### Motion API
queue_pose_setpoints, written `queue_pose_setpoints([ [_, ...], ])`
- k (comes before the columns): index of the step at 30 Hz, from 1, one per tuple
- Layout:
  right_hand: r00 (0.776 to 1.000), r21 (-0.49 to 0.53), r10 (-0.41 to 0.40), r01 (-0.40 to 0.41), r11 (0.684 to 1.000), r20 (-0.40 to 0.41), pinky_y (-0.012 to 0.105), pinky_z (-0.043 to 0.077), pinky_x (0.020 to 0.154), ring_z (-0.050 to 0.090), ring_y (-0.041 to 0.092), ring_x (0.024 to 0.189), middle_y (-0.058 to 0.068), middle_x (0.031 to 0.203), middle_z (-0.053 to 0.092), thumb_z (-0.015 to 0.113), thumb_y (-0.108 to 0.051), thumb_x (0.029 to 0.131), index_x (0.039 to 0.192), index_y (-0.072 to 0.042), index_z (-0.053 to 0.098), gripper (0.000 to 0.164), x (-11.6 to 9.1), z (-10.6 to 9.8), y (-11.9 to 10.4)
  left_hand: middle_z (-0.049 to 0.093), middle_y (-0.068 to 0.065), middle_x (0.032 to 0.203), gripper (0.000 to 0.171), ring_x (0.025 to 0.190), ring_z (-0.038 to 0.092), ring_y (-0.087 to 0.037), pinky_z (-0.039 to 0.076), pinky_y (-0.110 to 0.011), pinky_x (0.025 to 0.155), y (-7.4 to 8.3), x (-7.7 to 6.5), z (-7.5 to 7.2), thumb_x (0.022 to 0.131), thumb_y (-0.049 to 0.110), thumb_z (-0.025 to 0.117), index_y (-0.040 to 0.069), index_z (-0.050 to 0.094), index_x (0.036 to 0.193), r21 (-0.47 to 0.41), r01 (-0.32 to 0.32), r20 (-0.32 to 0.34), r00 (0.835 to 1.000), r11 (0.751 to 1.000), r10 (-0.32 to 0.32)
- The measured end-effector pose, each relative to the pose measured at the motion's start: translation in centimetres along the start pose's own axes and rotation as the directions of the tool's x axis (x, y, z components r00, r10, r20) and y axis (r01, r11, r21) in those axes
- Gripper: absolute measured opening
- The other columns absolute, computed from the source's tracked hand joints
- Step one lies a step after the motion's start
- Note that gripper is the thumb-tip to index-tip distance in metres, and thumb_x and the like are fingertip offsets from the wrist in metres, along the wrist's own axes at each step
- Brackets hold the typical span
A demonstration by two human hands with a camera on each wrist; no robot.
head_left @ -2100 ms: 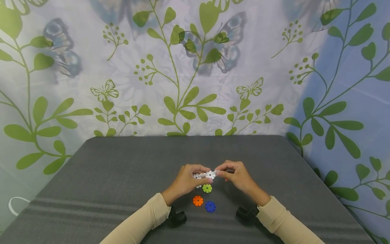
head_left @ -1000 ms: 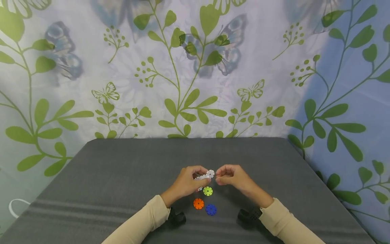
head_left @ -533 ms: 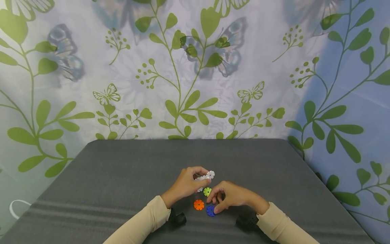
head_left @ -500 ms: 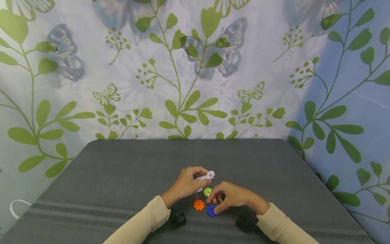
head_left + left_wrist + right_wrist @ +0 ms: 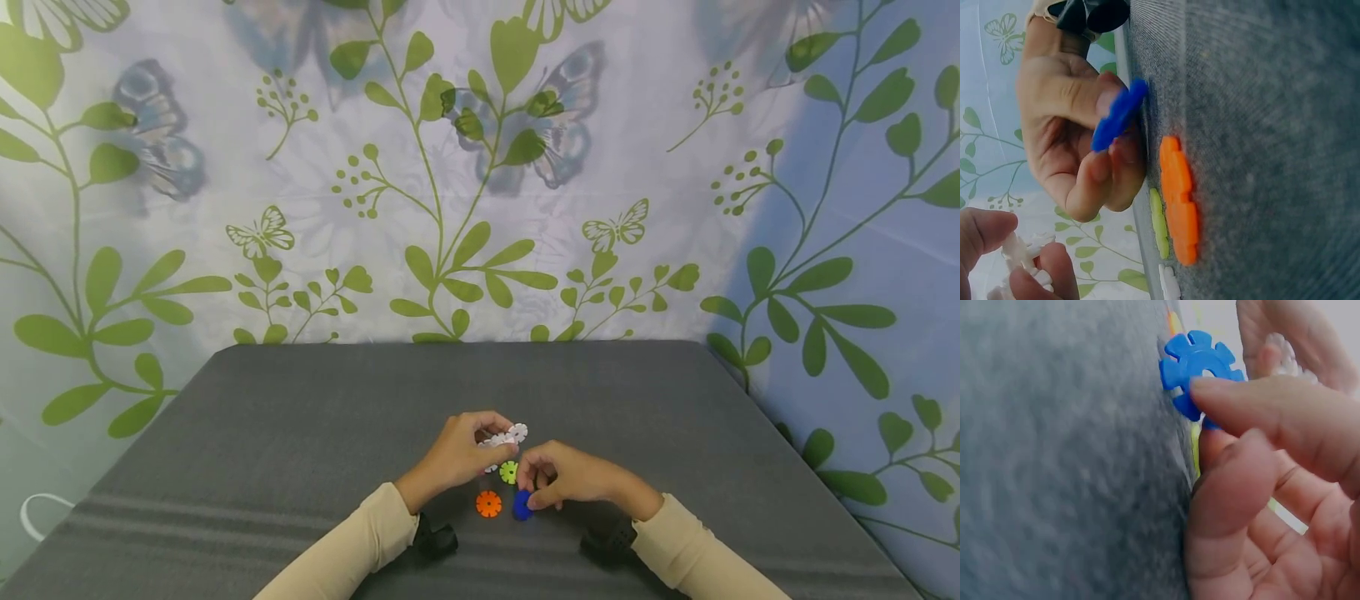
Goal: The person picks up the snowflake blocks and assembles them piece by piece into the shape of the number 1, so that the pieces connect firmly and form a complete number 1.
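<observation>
My left hand holds several white notched plastic discs joined together, part of them hidden by the fingers. Between the thumb and fingers of my right hand a blue notched disc is pinched. It stands tilted, with its slots and centre hole visible in the right wrist view; whether its lower edge touches the table cannot be told. An orange disc lies flat to the left of the blue one. Just beyond lies a yellow-green disc, near my right fingertips.
A white disc lies on the table past the yellow-green one, partly under my left hand. The grey cloth-covered table reaches back to a leaf-and-butterfly patterned curtain. Black wrist cameras sit under both wrists.
My right hand has left the white discs, come down towards me to the blue disc, pinched it and tilted it up. My left hand keeps hold of the white discs.
</observation>
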State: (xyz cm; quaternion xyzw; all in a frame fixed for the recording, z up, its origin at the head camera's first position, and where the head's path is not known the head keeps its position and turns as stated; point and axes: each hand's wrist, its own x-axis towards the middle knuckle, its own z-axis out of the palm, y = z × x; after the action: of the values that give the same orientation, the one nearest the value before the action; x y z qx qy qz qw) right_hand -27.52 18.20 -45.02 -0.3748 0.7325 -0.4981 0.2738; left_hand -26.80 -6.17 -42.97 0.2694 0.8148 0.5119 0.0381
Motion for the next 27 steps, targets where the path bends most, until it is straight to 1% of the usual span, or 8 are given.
queue_pose_setpoints([
  [2,0.999,0.061,0.034,-0.032,0.998,-0.024,0.017,0.049,0.055,0.057,0.004,0.066,-0.004,0.086,0.065,0.074,0.003,0.095,0.105,0.015,0.063,0.019,-0.2,-0.1,-0.3,0.075,-0.004,0.104,0.021,0.077,0.066,-0.011,0.059,-0.029,0.057,0.0,0.0,0.0,0.097,0.017,0.078,0.005,0.079,0.114,0.007,-0.003,-0.005,1.000,1.000,0.003],
  [5,0.995,0.158,0.062,-0.049,0.986,-0.073,0.019,0.051,0.057,0.057,0.007,0.068,0.001,0.088,0.065,0.070,0.001,0.099,0.110,0.016,0.060,0.021,-0.3,-0.4,0.1,0.075,-0.002,0.105,0.021,0.086,0.068,-0.013,0.061,-0.030,0.072,0.0,-0.1,0.0,0.096,0.018,0.079,0.005,0.079,0.113,0.038,-0.010,-0.019,1.000,0.999,0.011],
  [7,0.990,0.227,0.064,-0.034,0.973,-0.128,0.021,0.052,0.059,0.057,0.008,0.068,0.002,0.091,0.065,0.069,-0.001,0.101,0.114,0.015,0.060,0.022,-0.3,-0.6,0.2,0.076,-0.002,0.105,0.021,0.092,0.069,-0.016,0.060,-0.033,0.081,-0.1,-0.2,-0.2,0.095,0.019,0.079,0.006,0.079,0.113,0.058,-0.017,-0.035,0.999,0.998,0.019],
  [9,0.980,0.297,0.059,0.000,0.955,-0.190,0.022,0.053,0.062,0.057,0.009,0.068,0.002,0.094,0.065,0.067,-0.001,0.102,0.115,0.009,0.062,0.018,-0.3,-0.7,0.4,0.076,-0.001,0.105,0.021,0.095,0.069,-0.018,0.058,-0.035,0.087,-0.1,-0.3,-0.3,0.095,0.019,0.079,0.007,0.079,0.112,0.071,-0.014,-0.048,0.999,0.997,0.018],
  [11,0.968,0.348,0.046,0.044,0.936,-0.248,0.023,0.054,0.064,0.058,0.009,0.069,0.001,0.094,0.065,0.066,0.000,0.103,0.115,0.000,0.064,0.012,-0.3,-0.8,0.5,0.076,0.000,0.104,0.020,0.094,0.068,-0.017,0.058,-0.035,0.087,-0.1,-0.4,-0.3,0.095,0.019,0.080,0.007,0.078,0.111,0.074,-0.007,-0.054,0.998,0.997,0.011],
  [14,0.949,0.406,0.029,0.107,0.908,-0.315,0.024,0.055,0.065,0.058,0.009,0.071,-0.002,0.092,0.063,0.063,0.001,0.106,0.115,-0.013,0.066,0.017,-0.4,-0.8,0.7,0.075,0.000,0.103,0.019,0.091,0.067,-0.014,0.057,-0.033,0.085,-0.3,-0.4,-0.3,0.095,0.017,0.080,0.008,0.077,0.110,0.077,-0.006,-0.055,0.998,0.997,0.011],
  [20,0.908,0.444,0.012,0.193,0.875,-0.418,0.022,0.056,0.065,0.059,0.007,0.071,-0.003,0.090,0.062,0.057,0.001,0.108,0.114,-0.016,0.065,0.020,-0.5,-0.8,0.6,0.074,0.002,0.099,0.017,0.086,0.066,-0.012,0.056,-0.031,0.082,-0.4,0.0,-0.1,0.094,0.014,0.080,0.008,0.076,0.110,0.032,-0.009,-0.047,0.999,0.999,0.010],
  [27,0.871,0.441,0.025,0.224,0.869,-0.491,0.021,0.056,0.065,0.058,0.006,0.070,-0.002,0.090,0.062,0.055,-0.001,0.110,0.114,-0.014,0.067,0.018,-0.6,-0.7,0.4,0.075,0.003,0.101,0.016,0.099,0.072,-0.017,0.058,-0.046,0.100,-0.2,0.1,0.1,0.094,0.015,0.080,0.009,0.076,0.109,-0.006,-0.013,-0.044,0.999,1.000,0.013],
])
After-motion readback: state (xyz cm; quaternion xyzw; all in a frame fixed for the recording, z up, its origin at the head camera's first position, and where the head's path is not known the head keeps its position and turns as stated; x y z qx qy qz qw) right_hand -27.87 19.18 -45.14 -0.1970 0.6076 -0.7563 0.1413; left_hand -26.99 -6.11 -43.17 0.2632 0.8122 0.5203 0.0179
